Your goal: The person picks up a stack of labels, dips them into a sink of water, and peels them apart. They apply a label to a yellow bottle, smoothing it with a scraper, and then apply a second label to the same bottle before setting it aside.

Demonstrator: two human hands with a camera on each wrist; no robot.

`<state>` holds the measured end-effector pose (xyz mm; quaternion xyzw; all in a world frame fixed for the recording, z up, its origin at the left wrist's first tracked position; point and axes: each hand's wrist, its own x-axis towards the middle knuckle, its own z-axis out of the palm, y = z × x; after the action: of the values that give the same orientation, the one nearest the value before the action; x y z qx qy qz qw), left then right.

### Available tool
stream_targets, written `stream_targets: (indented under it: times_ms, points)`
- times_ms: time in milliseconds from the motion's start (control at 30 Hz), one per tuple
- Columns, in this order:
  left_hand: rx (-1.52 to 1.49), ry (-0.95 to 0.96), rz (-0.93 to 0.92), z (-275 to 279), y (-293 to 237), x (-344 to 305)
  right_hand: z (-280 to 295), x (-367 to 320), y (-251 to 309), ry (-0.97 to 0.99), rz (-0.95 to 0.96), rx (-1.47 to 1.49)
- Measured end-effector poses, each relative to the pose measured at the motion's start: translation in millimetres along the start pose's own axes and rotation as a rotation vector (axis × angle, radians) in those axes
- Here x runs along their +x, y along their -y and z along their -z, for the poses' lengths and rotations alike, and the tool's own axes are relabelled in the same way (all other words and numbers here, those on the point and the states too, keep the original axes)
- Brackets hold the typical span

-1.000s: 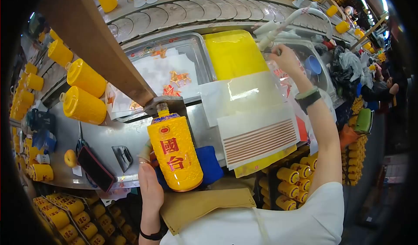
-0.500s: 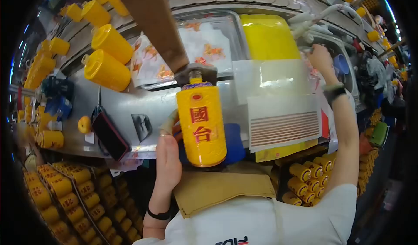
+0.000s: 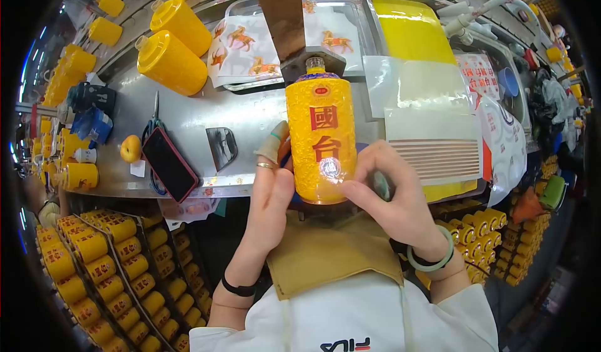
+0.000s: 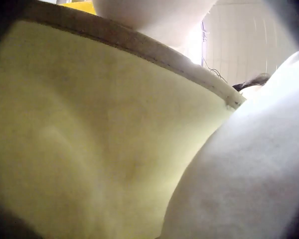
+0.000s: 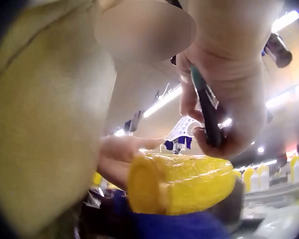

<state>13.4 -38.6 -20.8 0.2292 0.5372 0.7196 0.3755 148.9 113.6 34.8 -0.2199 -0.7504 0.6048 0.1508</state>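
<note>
A yellow bottle [image 3: 335, 117] with red characters lies on its side, neck away from the person, close to a dark bracket [image 3: 294, 67] under a brown beam. Along its left side, the left hand [image 3: 266, 208] grips it, pale covers on its fingertips. A small round white decal [image 3: 330, 168] shows low on the label, partly over a red character. The right hand [image 3: 400, 205] has its thumb and index fingertips right beside this decal. Its curled fingers hold a dark flat tool [image 5: 208, 107] with a green edge. Blue cloth [image 5: 174, 226] lies beneath the bottle.
Two large yellow bottles [image 3: 172, 61], a phone [image 3: 170, 164] and scissors [image 3: 155, 111] lie at left. A tray [image 3: 369, 17] with horse decals stands behind. Striped sheets [image 3: 432, 158] and a sink with a blue cup [image 3: 508, 81] are at right. Crates of bottles [image 3: 100, 270] flank the person.
The right hand has come from the sink on the right to the bottle's lower right side. The round white decal now shows on the bottle. The left hand keeps its hold.
</note>
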Motion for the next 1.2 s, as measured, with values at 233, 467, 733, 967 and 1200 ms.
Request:
stream_targets:
  times_ms: [233,467,733,967,1200]
  points:
    - [0.003,0.039,0.02,-14,0,0,-5,-13,-21,-0.093,-0.061,-0.055]
    - [-0.06,0.068,0.054,0,1,-1,5,-15,-37,-0.077,-0.309,0.111]
    - [-0.111,0.093,0.027,-1,3,-2,-5,-5,-36,-0.01,-0.168,0.157]
    - [0.049,0.097,-0.029,-6,4,-3,0,-2,-37,0.006,-0.165,0.176]
    - [0.078,0.06,-0.002,-12,6,-7,-10,7,-31,-0.068,-0.195,0.204]
